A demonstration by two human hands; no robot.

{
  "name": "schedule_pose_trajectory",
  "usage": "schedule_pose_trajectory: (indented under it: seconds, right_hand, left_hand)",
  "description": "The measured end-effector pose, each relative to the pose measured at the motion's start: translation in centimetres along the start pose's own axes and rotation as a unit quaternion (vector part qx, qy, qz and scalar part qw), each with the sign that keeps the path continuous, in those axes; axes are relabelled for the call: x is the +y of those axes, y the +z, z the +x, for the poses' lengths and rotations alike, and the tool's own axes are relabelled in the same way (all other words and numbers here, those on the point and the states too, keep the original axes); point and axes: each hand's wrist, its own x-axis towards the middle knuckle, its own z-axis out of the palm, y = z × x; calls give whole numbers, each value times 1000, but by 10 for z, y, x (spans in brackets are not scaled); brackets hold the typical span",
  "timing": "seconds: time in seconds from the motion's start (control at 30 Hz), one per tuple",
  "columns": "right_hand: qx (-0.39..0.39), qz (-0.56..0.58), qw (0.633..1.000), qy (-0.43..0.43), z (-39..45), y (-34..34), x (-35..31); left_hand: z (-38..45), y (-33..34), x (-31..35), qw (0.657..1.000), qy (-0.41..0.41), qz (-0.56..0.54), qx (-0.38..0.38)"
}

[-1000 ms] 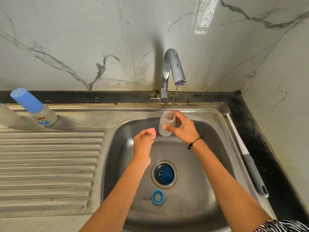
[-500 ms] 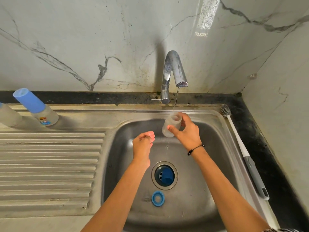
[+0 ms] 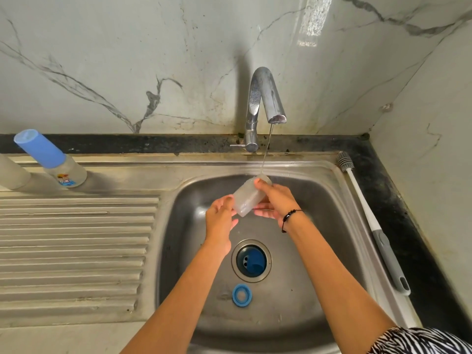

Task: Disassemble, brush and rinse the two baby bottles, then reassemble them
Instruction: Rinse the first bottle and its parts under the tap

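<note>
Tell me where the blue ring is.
In the head view the blue ring lies flat on the sink floor, just in front of the drain, between the person's two forearms.
</note>
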Motion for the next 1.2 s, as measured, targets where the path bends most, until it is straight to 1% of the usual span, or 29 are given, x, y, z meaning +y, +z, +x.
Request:
schedule_pose_trajectory:
  seconds: [0.1,0.17,0.23,0.33,0.57,0.63,0.73,0.8,0.87,0.9,0.93,0.97,1.0,1.03,1.07,1.13,1.2]
  right_hand:
    - [-29,91,990,107,1,3,11]
    - [-40,145,977,154,2,7,18]
    - [-41,196,963,183,1,10,22]
    - [-41,237,950,199,0,12,22]
    - [-51,222,953,200,1,11,16]
    - [-47,210,960,180,1,11,12]
    - [-62,199,966,154,-2,8,4]
    - [-64,156,977,130,-6,8,1]
    - [-30,58,996,62,-7,10,0]
    - [-1,-12,1000,8,-7,11,0]
    - [30,-92,994,-51,-7,11,-1]
    - [58,-163,979,-105,-6,11,-1]
    - [80,-211,963,-146,-6,11,-2]
    - [90,-233,953,-174,-7,10,-4]
    - [89,-232,950,-190,-7,9,-5]
    - [78,-197,955,-210,-9,7,-9]
    - [85,-189,950,-234,-11,7,-13]
  left_hand:
    - [-6,4,2,999,47,1,0]
    - [-8,7,4,996,85,8,4]
    - [-9,8,4,993,115,22,7]
    - [-8,8,4,990,135,37,3]
    - [-10,6,4,988,153,28,2]
    - [-8,4,2,990,134,22,21]
    - [-3,-2,-4,996,69,5,53]
    - [0,-6,-11,998,25,20,58]
    - [2,-6,-16,998,-5,29,50]
    - [1,-5,-17,998,-13,23,50]
    - [1,-4,-17,998,-20,14,50]
    - [1,-2,-16,998,-23,8,50]
    - [1,0,-15,999,-24,6,45]
    - [1,2,-14,999,-23,7,39]
    - [1,4,-12,999,-22,9,33]
    - [0,8,-8,999,-22,11,23]
    - [-1,10,-4,999,-22,15,19]
